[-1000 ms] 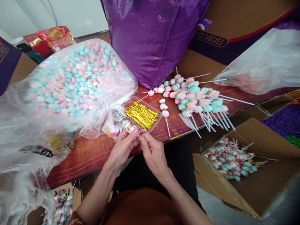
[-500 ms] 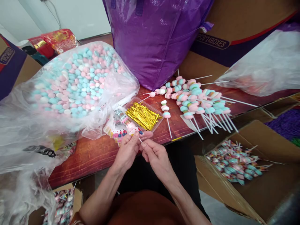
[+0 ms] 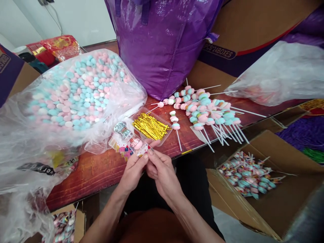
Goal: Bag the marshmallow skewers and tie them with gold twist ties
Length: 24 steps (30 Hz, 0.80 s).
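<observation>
Close to the table's front edge, my left hand pinches the lower end of a printed clear bag with a marshmallow skewer inside. My right hand meets it there, thumb and fingers closed on the same bag's edge; the stick is hidden by the fingers. Under the bagged skewer lies a stack of printed clear bags. Just beyond my hands, a clear plastic tray holds gold twist ties. A single unwrapped marshmallow skewer lies to its right, beside a pile of unwrapped skewers.
A big clear sack of pastel marshmallows covers the table's left. Behind stands a purple bag. At lower right, an open carton contains wrapped skewers; another box sits at lower left.
The bagged skewer has shifted slightly in my fingers, its printed top now turned flatter toward me. My right hand has moved up onto the bag's lower edge. The whole view has shifted slightly.
</observation>
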{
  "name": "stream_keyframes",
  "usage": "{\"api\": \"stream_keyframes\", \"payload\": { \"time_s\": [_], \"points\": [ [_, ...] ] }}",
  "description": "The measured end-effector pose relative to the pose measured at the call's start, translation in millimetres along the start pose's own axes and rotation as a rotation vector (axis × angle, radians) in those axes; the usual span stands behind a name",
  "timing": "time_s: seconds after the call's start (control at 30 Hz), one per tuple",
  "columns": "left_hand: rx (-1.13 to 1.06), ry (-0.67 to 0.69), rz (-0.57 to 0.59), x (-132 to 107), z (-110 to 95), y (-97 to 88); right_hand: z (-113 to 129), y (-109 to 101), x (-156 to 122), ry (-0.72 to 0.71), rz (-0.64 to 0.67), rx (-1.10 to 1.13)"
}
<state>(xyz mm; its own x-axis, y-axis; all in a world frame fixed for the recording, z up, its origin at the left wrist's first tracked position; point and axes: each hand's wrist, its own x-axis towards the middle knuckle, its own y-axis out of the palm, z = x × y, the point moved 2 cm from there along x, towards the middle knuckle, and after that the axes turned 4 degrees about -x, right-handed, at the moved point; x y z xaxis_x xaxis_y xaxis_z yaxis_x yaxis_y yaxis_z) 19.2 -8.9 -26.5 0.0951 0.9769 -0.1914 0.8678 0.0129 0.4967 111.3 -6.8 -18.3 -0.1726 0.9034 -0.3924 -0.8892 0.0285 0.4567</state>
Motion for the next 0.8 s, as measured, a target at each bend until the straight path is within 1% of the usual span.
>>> {"api": "stream_keyframes", "payload": {
  "time_s": [0.03,0.07,0.13,0.17,0.23,0.27,0.33,0.37,0.4,0.47,0.5,0.53,0.57,0.6,0.67,0.73,0.8],
  "points": [
    [-0.076,-0.021,0.018,0,-2,-0.6,0,3,0,0.019,0.02,0.047],
    [-0.144,-0.032,0.009,0,-4,-1.2,-1,6,-1,0.029,0.03,0.074],
    [-0.23,-0.012,-0.078,0,-7,-2.7,-2,11,-1,0.023,0.016,0.055],
    [-0.256,0.007,-0.131,0,-9,-3.2,-2,11,-1,0.003,0.007,0.0],
    [-0.293,0.016,-0.195,2,-11,-3.7,2,11,0,-0.054,0.059,-0.226],
    [-0.308,0.019,-0.204,3,-12,-3.9,6,9,1,-0.102,0.115,-0.393],
    [-0.341,0.053,-0.212,5,-14,-5.7,19,2,4,-0.243,0.207,-0.782],
    [-0.358,0.075,-0.222,6,-15,-7.4,27,-4,8,-0.325,0.196,-0.971],
    [-0.373,0.095,-0.237,7,-15,-9.6,37,-11,12,-0.404,0.127,-1.146],
    [-0.386,0.09,-0.264,9,-15,-13.4,57,-25,25,-0.511,-0.123,-1.461],
    [-0.381,0.062,-0.263,10,-13,-14.5,66,-31,33,-0.533,-0.254,-1.606],
    [-0.373,0.028,-0.255,11,-11,-14.9,74,-35,41,-0.539,-0.346,-1.742],
    [-0.366,-0.005,-0.241,11,-9,-14.6,80,-38,50,-0.534,-0.391,-1.863],
    [-0.364,-0.035,-0.225,11,-7,-13.8,85,-40,58,-0.523,-0.391,-1.964],
    [-0.369,-0.082,-0.202,12,-3,-11.8,90,-43,72,-0.505,-0.311,-2.105],
    [-0.383,-0.097,-0.203,12,0,-10.9,92,-46,81,-0.51,-0.211,-2.187],
    [-0.39,-0.092,-0.214,13,-1,-11.5,93,-48,85,-0.557,-0.122,-2.223]
  ]
}}
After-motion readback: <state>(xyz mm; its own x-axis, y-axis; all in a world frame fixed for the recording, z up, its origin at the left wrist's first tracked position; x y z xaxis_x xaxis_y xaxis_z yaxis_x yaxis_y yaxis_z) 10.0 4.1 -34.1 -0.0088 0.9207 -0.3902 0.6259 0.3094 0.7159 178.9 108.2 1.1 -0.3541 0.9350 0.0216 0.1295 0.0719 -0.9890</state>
